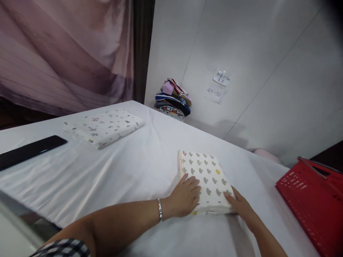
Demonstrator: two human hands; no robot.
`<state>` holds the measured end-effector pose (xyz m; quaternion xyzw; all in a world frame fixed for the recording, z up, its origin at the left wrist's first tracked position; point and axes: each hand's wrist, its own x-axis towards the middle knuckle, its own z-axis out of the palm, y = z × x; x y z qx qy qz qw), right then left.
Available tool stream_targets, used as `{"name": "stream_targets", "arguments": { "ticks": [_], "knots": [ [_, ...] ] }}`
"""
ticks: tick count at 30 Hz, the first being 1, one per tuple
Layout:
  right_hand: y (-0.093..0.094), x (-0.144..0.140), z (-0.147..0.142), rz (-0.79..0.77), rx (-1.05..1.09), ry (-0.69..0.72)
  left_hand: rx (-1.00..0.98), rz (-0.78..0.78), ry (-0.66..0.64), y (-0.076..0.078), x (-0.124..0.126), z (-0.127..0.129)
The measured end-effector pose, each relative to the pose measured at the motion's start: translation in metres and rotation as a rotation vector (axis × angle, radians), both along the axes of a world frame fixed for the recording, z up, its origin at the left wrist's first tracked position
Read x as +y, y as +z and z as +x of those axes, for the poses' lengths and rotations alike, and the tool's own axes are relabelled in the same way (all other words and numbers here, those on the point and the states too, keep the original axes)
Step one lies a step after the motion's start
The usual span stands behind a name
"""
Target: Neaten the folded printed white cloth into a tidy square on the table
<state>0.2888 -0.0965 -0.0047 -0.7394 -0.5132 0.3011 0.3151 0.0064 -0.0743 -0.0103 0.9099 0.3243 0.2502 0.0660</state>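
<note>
Two hands on one folded cloth (205,178), patterned with small mushrooms, lying on the white table (134,171) just ahead and slightly right of centre. Looks like the pressing and squaring step: fold finished, edges being evened.

Left hand (184,196) laid flat, palm down, fingers spread over the near left corner of the cloth, gripping nothing; wrist straight, forearm coming in low from the left, silver bracelet (159,210) at the wrist. Right hand (239,205) set against the near right corner, thumb on top, other fingers along the edge; cannot tell whether closed on the layers or only resting there.

Probably calls next for a hold on both near corners, with the layers kept together so the fold stays square.

Elsewhere: second folded cloth (103,126) well apart at far left, black bar (29,150) beside it, red basket (313,200) at the right edge, pile of clothes (173,101) against the wall.
</note>
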Motion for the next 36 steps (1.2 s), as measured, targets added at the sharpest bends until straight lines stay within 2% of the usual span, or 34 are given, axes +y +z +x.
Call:
{"name": "stream_targets", "arguments": {
  "ticks": [2, 4, 7, 9, 11, 13, 17, 20, 22, 26, 29, 32, 36],
  "knots": [
    [0.007, -0.004, -0.001, -0.032, 0.098, 0.038, -0.017, -0.009, 0.002, 0.002, -0.001, 0.000],
    [0.013, 0.000, 0.005, -0.059, 0.128, 0.013, -0.042, -0.030, -0.022, 0.004, -0.004, 0.000],
    [0.014, 0.017, 0.027, -0.051, 0.065, -0.137, -0.065, -0.056, -0.156, 0.005, -0.012, 0.001],
    [0.010, 0.031, 0.041, -0.036, 0.023, -0.239, -0.080, -0.054, -0.283, 0.004, -0.016, 0.002],
    [0.004, 0.041, 0.050, -0.031, -0.004, -0.308, -0.114, -0.047, -0.345, 0.001, -0.014, 0.001],
    [-0.002, 0.045, 0.052, -0.011, -0.041, -0.327, -0.178, -0.053, -0.284, -0.003, -0.002, -0.001],
    [-0.008, 0.036, 0.046, 0.031, -0.141, -0.319, -0.353, -0.121, 0.089, -0.011, 0.043, -0.016],
    [-0.010, 0.024, 0.041, 0.058, -0.263, -0.296, -0.383, -0.263, 0.347, -0.016, 0.075, -0.030],
    [-0.012, 0.015, 0.036, 0.114, -0.366, -0.253, -0.375, -0.370, 0.446, -0.018, 0.088, -0.037],
    [-0.015, -0.003, 0.011, 0.290, -0.581, -0.182, -0.352, -0.446, 0.433, -0.017, 0.099, -0.038],
    [-0.016, -0.018, -0.022, 0.395, -0.652, -0.052, -0.330, -0.461, 0.393, -0.014, 0.104, -0.033],
    [-0.018, -0.029, -0.056, 0.364, -0.609, 0.106, -0.310, -0.483, 0.364, -0.011, 0.112, -0.030],
    [-0.018, -0.034, -0.077, 0.300, -0.556, 0.171, -0.305, -0.461, 0.333, -0.009, 0.118, -0.029]
  ]
}}
